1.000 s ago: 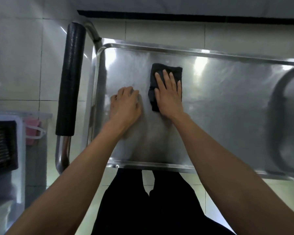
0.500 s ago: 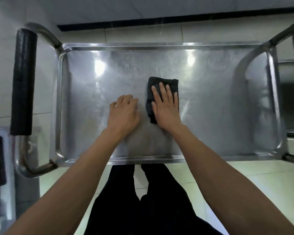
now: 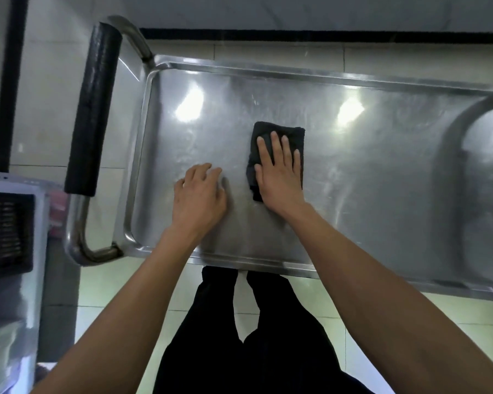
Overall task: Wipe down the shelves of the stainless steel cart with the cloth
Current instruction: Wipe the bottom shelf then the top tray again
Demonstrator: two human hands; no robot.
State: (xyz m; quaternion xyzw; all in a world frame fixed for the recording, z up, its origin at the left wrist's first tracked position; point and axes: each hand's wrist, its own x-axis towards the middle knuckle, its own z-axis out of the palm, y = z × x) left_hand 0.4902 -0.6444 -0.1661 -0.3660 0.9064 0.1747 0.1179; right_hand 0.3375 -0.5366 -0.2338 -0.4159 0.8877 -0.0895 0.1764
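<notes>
The stainless steel cart [image 3: 382, 194] fills most of my view, its top shelf [image 3: 367, 177] a shallow tray with a raised rim and two bright glares of light on the metal. At the cart's left end I see the push handle [image 3: 93, 109], wrapped in a black sleeve and curving down into bare tube. Below the near rim my dark trousers [image 3: 256, 336] stand over pale floor tiles [image 3: 111, 294], and a white appliance with a dark grille [image 3: 6, 231] sits at the left edge. My left hand [image 3: 198, 200] rests on the bare shelf with its fingers loosely bent, gripping nothing. My right hand [image 3: 279, 177] lies flat, fingers straight and slightly spread, pressing the cloth [image 3: 261, 132] down on the shelf. The cloth is dark, folded to a rectangle, near the shelf's middle, just beside the left hand but apart from it.
</notes>
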